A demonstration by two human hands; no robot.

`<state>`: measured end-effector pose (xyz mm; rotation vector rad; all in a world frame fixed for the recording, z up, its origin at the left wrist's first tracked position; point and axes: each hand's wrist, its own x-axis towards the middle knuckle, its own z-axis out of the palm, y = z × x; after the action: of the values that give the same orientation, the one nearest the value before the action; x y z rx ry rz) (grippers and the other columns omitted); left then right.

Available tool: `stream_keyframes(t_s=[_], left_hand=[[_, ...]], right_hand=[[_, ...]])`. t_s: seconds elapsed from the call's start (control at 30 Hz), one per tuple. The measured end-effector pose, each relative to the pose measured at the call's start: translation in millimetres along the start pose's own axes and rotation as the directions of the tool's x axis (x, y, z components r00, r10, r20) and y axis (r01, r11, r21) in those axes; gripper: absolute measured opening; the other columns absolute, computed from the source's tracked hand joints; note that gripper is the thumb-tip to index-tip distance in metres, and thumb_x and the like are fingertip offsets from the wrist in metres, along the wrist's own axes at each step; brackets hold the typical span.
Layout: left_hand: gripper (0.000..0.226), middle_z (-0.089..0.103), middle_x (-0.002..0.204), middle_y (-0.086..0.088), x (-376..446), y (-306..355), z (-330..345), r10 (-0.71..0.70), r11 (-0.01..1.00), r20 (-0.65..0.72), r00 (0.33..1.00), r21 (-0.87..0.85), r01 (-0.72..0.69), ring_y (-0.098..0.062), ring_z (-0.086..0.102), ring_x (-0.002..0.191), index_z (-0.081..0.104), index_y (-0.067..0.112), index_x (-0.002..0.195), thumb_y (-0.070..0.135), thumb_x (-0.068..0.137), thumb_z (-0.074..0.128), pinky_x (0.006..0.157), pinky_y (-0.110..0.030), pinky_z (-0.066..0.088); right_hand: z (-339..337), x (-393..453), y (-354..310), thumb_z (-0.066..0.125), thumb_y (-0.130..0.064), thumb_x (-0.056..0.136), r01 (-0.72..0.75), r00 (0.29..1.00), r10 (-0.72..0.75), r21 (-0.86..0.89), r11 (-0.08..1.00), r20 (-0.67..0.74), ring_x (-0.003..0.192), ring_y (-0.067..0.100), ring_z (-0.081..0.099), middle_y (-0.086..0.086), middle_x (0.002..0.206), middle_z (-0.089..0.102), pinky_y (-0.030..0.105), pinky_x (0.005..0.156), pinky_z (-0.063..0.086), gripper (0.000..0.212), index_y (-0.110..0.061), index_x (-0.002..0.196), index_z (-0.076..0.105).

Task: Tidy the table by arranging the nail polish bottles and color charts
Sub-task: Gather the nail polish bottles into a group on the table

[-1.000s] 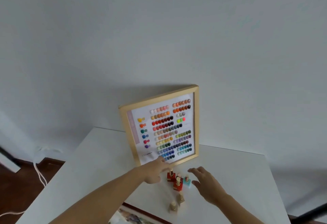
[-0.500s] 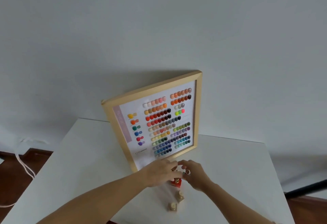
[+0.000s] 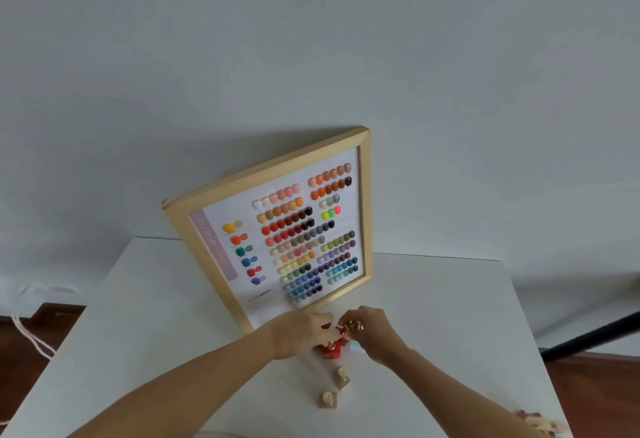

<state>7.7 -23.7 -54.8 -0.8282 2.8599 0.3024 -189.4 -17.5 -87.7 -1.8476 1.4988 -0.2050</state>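
Hands meet over red nail polish bottles [image 3: 330, 350] just before the framed color chart [image 3: 277, 233] propped on the white counter [image 3: 138, 333]. Left hand [image 3: 299, 333] and right hand [image 3: 370, 330] each close their grip around gold caps (details blurred). Two beige bottles [image 3: 334, 387] stand nearer.

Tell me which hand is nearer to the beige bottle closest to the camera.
Right, narrowly. The right hand is above and slightly right of the square beige nail polish bottle; the left hand is above and left of it. Both are gathered at the red bottles, touching neither beige one.
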Motion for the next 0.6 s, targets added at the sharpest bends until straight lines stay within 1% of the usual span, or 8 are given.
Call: stream_keyframes(t_s=[0.07,0.13,0.23,0.33,0.4,0.43,0.53,0.6], left_hand=[[0.037,0.056,0.118,-0.01,2,0,-3,-0.076,0.997,0.002,0.997,-0.032,0.076,-0.025,0.065,0.099,0.047,0.017,0.126,0.0,0.093,0.05,0.081,-0.028,0.054],[0.039,0.057,0.121,-0.008,9,0,-7,-0.123,0.992,0.002,0.992,-0.019,0.123,-0.024,0.065,0.105,0.046,0.019,0.126,0.002,0.092,0.053,0.088,-0.032,0.057],[0.041,0.056,0.125,-0.008,27,6,-23,-0.142,0.989,-0.002,0.99,0.03,0.142,-0.024,0.064,0.11,0.045,0.02,0.125,0.002,0.09,0.057,0.089,-0.038,0.058],[0.037,0.058,0.119,-0.005,53,22,-42,-0.137,0.99,-0.035,0.99,0.04,0.138,-0.022,0.069,0.096,0.048,0.022,0.119,0.002,0.09,0.057,0.078,-0.031,0.06],[0.034,0.057,0.114,-0.004,73,40,-51,-0.117,0.993,-0.046,0.992,0.017,0.118,-0.022,0.068,0.086,0.05,0.023,0.116,0.001,0.09,0.055,0.071,-0.025,0.056],[0.033,0.056,0.113,-0.003,85,51,-54,-0.097,0.995,-0.048,0.994,0.015,0.098,-0.022,0.067,0.083,0.051,0.022,0.115,0.001,0.091,0.055,0.069,-0.025,0.055],[0.027,0.056,0.112,-0.004,122,91,-55,-0.036,0.999,-0.063,0.997,0.027,0.037,-0.022,0.065,0.081,0.053,0.019,0.117,0.008,0.093,0.055,0.068,-0.025,0.051],[0.023,0.057,0.112,-0.006,147,117,-53,-0.026,1.0,-0.072,0.997,-0.001,0.026,-0.024,0.065,0.084,0.054,0.017,0.118,0.011,0.095,0.053,0.072,-0.027,0.053]], right_hand=[[-10,-7,6,0.06,-0.014,0.088,-0.039,0.999,0.04,0.03,0.999,-0.026,0.092,0.012,0.056,0.002,0.106,0.065,0.021,0.084,0.047,0.021,-0.023,0.106,0.067],[-25,-17,16,0.062,-0.015,0.087,-0.076,0.994,0.079,0.05,0.996,-0.069,0.092,0.01,0.055,0.002,0.107,0.065,0.018,0.082,0.046,0.021,-0.021,0.107,0.067],[-55,-41,35,0.064,-0.013,0.086,-0.129,0.979,0.138,0.067,0.989,-0.151,0.09,0.011,0.054,0.005,0.109,0.066,0.015,0.077,0.043,0.022,-0.015,0.107,0.068],[-87,-74,60,0.067,-0.01,0.082,-0.177,0.956,0.19,0.078,0.981,-0.223,0.086,0.014,0.056,0.009,0.106,0.068,0.015,0.073,0.041,0.021,-0.012,0.103,0.071],[-105,-98,78,0.068,-0.01,0.081,-0.225,0.935,0.237,0.078,0.971,-0.265,0.084,0.013,0.054,0.008,0.106,0.067,0.016,0.073,0.041,0.021,-0.012,0.102,0.071],[-113,-111,88,0.069,-0.01,0.081,-0.247,0.922,0.26,0.08,0.966,-0.286,0.084,0.013,0.055,0.008,0.106,0.066,0.017,0.074,0.042,0.021,-0.013,0.102,0.071],[-131,-147,116,0.069,-0.013,0.081,-0.31,0.898,0.312,0.057,0.949,-0.312,0.094,0.019,0.06,0.007,0.108,0.067,0.02,0.079,0.045,0.023,-0.015,0.103,0.071],[-137,-168,132,0.068,-0.014,0.083,-0.352,0.884,0.347,0.045,0.935,-0.313,0.098,0.02,0.061,0.007,0.11,0.067,0.024,0.086,0.048,0.023,-0.015,0.106,0.071]])
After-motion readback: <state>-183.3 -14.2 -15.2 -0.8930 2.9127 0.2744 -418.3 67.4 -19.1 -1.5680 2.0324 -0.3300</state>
